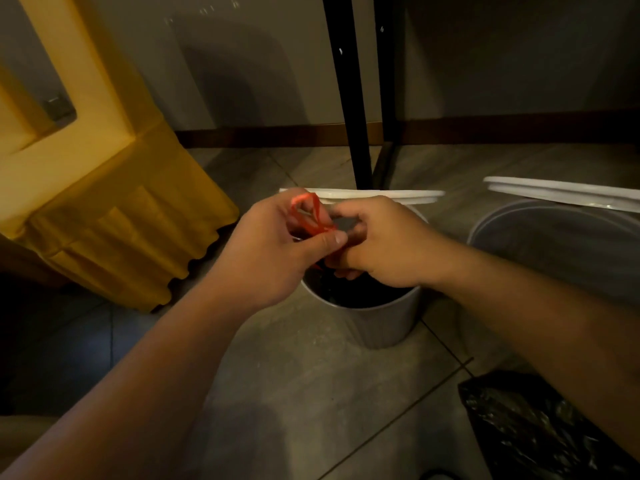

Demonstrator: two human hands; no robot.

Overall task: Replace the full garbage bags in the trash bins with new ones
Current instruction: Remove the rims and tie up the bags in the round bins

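A small white trash bin (377,323) stands on the floor in the middle, with a black garbage bag (360,294) inside it. Above its mouth, my left hand (273,247) and my right hand (381,244) both pinch the bag's red drawstring (311,216), which forms a loop between my fingers. A white lid (381,196) lies behind the bin. A second, larger grey bin (561,237) stands to the right with its own white lid (561,192) resting behind it. A crumpled black garbage bag (533,431) lies on the floor at bottom right.
Yellow draped cloth (114,216) covers furniture on the left, close to the small bin. Black metal legs (356,98) rise behind the bins against a grey wall with a dark baseboard. The floor is tiled.
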